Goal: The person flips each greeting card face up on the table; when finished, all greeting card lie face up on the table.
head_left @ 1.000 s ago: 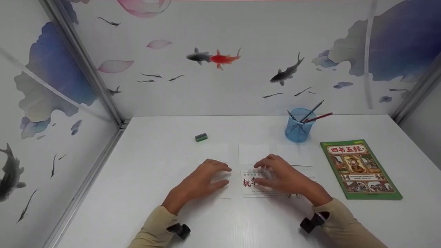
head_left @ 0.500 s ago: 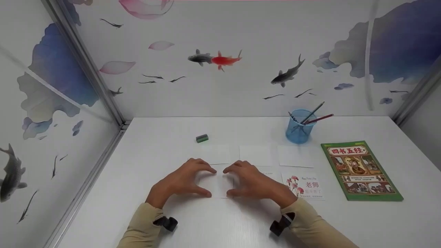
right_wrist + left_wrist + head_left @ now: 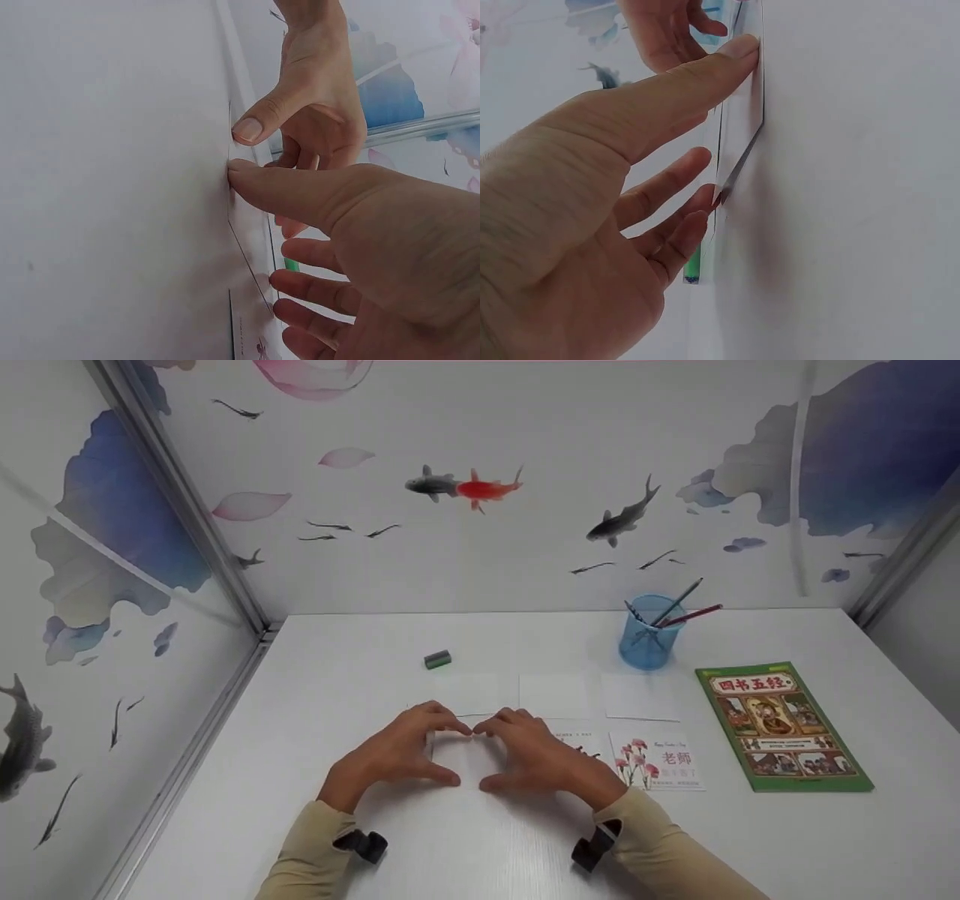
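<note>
In the head view a white card [image 3: 470,765] lies on the table between my hands, its sides covered by them. My left hand [image 3: 386,754] spans its left part, thumb at the near edge and fingertips toward the far edge. My right hand [image 3: 532,757] spans its right part likewise, fingertips almost meeting the left ones. Seen from the left wrist, the thumb [image 3: 739,49] rests on the card's near edge; the right wrist view has both thumbs there. A card with red lettering [image 3: 574,733] is partly hidden behind my right hand. Beside it lies a pink-flower card [image 3: 660,763].
Three white cards, left [image 3: 465,690], middle [image 3: 555,695] and right [image 3: 641,697], form a row behind. Farther back are a small green-grey block [image 3: 437,659] and a blue pen cup [image 3: 649,641] with pencils. A green-bordered book [image 3: 784,727] lies at the right.
My right hand has moved left off the red-lettered card and onto the white one. My left hand has shifted slightly left, onto the same card. Over the last half second the right fingertips close in further.
</note>
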`<state>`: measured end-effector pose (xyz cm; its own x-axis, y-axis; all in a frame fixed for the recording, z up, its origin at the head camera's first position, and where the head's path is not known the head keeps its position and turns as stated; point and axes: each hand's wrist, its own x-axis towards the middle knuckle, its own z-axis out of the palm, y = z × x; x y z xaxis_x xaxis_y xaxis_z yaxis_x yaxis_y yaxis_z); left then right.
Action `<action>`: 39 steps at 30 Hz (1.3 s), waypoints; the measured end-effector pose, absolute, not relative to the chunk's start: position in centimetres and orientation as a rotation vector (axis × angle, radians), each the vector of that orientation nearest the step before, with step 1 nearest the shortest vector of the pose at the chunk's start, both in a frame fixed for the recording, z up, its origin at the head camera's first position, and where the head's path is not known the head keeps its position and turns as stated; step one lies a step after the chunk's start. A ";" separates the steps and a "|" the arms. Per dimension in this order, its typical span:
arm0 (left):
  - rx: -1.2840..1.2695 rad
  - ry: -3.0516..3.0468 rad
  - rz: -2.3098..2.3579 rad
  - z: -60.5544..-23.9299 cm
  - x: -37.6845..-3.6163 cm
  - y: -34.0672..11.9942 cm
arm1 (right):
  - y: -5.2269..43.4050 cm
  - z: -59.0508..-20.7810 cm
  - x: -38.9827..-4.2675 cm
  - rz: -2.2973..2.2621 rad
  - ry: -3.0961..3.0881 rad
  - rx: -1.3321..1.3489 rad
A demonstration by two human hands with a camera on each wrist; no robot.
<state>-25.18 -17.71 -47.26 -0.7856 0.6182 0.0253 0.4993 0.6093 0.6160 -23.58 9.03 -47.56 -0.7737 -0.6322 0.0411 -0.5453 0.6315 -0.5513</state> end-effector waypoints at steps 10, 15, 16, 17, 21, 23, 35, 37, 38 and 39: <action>0.972 2.729 1.120 -46.8 -25.4 -17.7 | 9.4 -47.5 -23.9 -1.090 2.669 -0.883; 0.933 2.793 1.163 -46.8 -25.5 -17.2 | 9.5 -46.9 -24.3 -1.501 2.558 -0.827; 0.920 2.809 1.176 -46.8 -25.4 -17.0 | 9.5 -46.7 -24.3 -1.571 2.542 -0.797; 0.902 2.819 1.195 -46.7 -25.4 -16.9 | 9.4 -46.6 -24.3 -1.639 2.527 -0.771; 0.787 2.697 1.366 -46.4 -25.0 -15.8 | 9.2 -46.1 -24.2 -1.823 2.490 -0.704; 0.726 2.591 1.461 -46.2 -24.7 -15.3 | 9.0 -45.9 -24.1 -1.841 2.470 -0.744; 0.649 2.230 1.626 -47.2 -24.5 -14.8 | 9.2 -46.1 -24.1 -1.499 2.800 -0.869; 0.594 2.203 1.681 -47.2 -24.6 -14.9 | 9.5 -46.1 -24.2 -1.475 2.835 -0.800; 0.565 2.186 1.722 -47.1 -24.7 -14.9 | 9.6 -46.2 -24.3 -1.477 2.838 -0.760; 0.531 2.178 1.759 -47.1 -24.8 -14.9 | 9.8 -46.1 -24.4 -1.486 2.832 -0.710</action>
